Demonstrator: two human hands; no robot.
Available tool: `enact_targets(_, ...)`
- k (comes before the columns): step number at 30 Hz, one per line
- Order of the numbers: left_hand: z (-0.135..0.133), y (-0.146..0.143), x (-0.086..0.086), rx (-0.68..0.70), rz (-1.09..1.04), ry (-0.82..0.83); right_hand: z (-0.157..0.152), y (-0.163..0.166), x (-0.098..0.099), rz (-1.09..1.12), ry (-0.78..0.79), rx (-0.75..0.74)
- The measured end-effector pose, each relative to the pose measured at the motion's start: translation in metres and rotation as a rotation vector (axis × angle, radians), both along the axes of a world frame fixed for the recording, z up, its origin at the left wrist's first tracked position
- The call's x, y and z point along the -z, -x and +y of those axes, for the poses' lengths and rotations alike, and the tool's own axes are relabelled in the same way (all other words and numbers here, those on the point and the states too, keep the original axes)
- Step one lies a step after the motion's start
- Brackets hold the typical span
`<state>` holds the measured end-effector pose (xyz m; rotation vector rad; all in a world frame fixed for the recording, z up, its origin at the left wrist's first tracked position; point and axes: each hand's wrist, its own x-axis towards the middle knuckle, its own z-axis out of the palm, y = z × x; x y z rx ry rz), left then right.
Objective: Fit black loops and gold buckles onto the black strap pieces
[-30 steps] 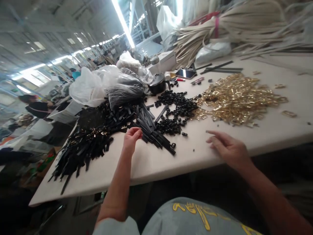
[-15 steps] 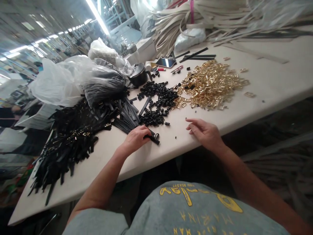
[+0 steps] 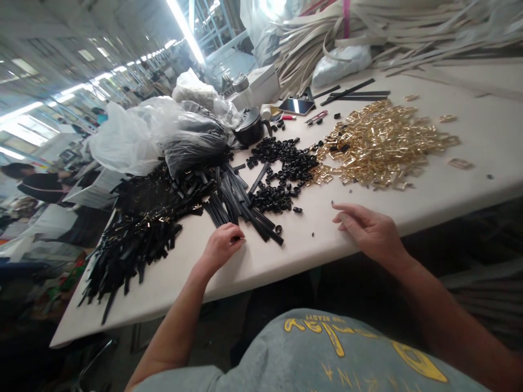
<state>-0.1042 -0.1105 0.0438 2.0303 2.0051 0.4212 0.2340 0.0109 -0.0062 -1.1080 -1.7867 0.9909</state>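
Observation:
My left hand (image 3: 223, 249) is closed at the near ends of a bundle of flat black strips (image 3: 239, 201). A dark strip end shows between its thumb and fingers, mostly hidden by the hand. Over the table's front part, my right hand (image 3: 370, 228) is held with fingers loosely stretched and nothing visible in them. Small black loops (image 3: 281, 198) lie heaped between the two hands, farther back. Beyond my right hand spreads a pile of gold rectangular buckles (image 3: 379, 144). One black loop (image 3: 278, 229) rests beside the strip ends.
Many black straps with gold fittings (image 3: 139, 234) are heaped at the left. Behind them stand clear plastic bags (image 3: 159, 130) and a black lidded pot (image 3: 249, 128). A phone (image 3: 296, 106) and pale straps (image 3: 302, 60) lie farther back. Another person (image 3: 41, 182) is at far left.
The view has swung left. My left hand has moved left and nearer from the longer strip ends to the shorter ones. My right hand keeps nearly the same pose.

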Motion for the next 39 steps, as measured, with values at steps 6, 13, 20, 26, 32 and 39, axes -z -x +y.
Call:
enact_targets(6, -0.008, 0.017, 0.004, -0.462, -0.034, -0.202, 0.002, 0.0, 0.003, -0.022, -0.027, 0.014)
enact_targets(13, 0.017, 0.016, 0.004, -0.44, 0.034, -0.228, 0.002, -0.003, 0.009, -0.037, -0.055, 0.0)
enact_targets(20, 0.069, 0.017, 0.011, -0.504, 0.025, -0.106, 0.002, -0.004, 0.014, -0.017, -0.081, -0.001)
enact_targets(26, 0.076, 0.035, 0.024, -0.642, -0.177, -0.152, 0.003, -0.004, 0.016, -0.008, -0.104, -0.014)
enact_targets(32, 0.053, 0.018, -0.002, -0.615, -0.786, -0.464, -0.01, -0.002, -0.007, -0.034, -0.256, -0.011)
enact_targets(39, 0.017, -0.111, -0.027, -0.189, -1.119, -0.11, -0.056, 0.007, -0.076, -0.207, -0.756, -0.154)
